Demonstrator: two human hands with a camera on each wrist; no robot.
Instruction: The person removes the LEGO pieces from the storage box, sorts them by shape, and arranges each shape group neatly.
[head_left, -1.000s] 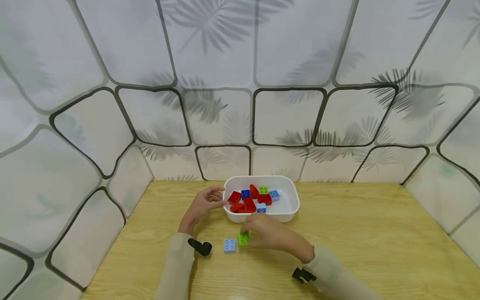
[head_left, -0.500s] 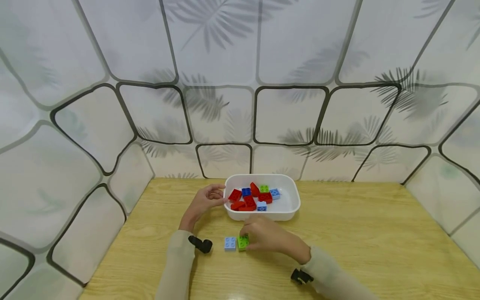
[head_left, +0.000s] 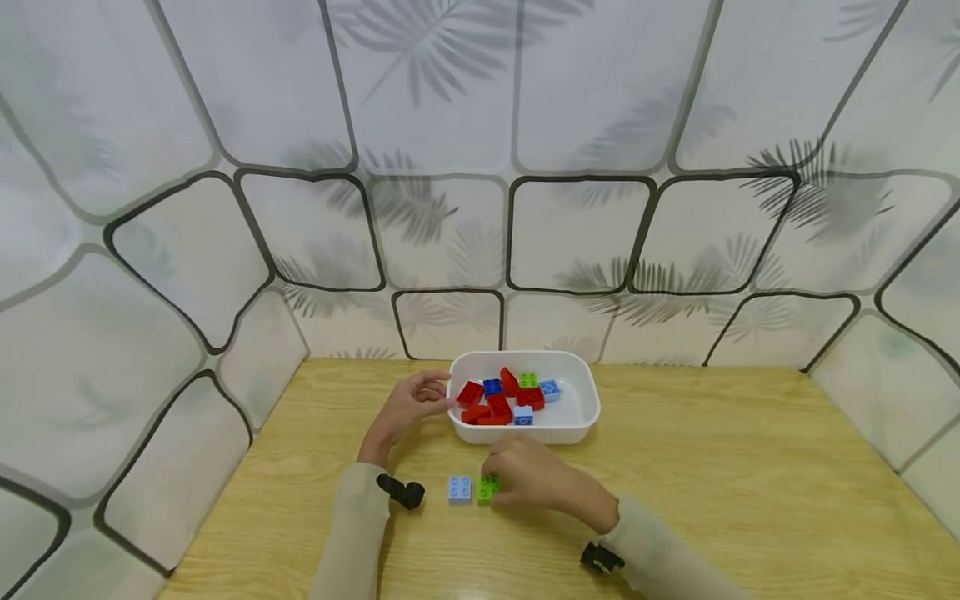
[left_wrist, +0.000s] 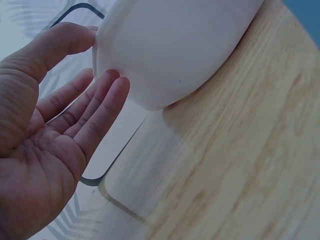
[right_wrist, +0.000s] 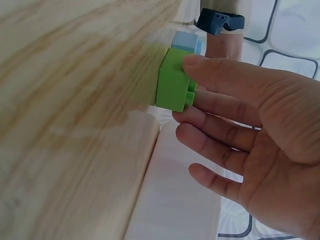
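Observation:
My right hand (head_left: pixel 536 473) pinches a green toy building brick (right_wrist: pixel 172 80) between thumb and fingers, low at the tabletop. A light blue brick (head_left: pixel 460 490) lies just left of it, studs up, with a narrow gap between the two. My left hand (head_left: pixel 411 410) holds the left end of a white plastic tub (left_wrist: pixel 165 50), thumb at the rim and fingertips against the outer wall. The right fingers cover part of the green brick in the head view.
Inside the tub lie several red bricks (head_left: pixel 498 406), a dark blue brick (head_left: pixel 492 387), another green brick (head_left: pixel 528 380) and light blue bricks (head_left: pixel 523 415). The wooden table (head_left: pixel 712 467) ends at a patterned wall (head_left: pixel 577 233) behind the tub.
My right hand has brought the green brick down and toward me, level beside the light blue brick, then shifted it slightly right. The left hand has stayed at the tub.

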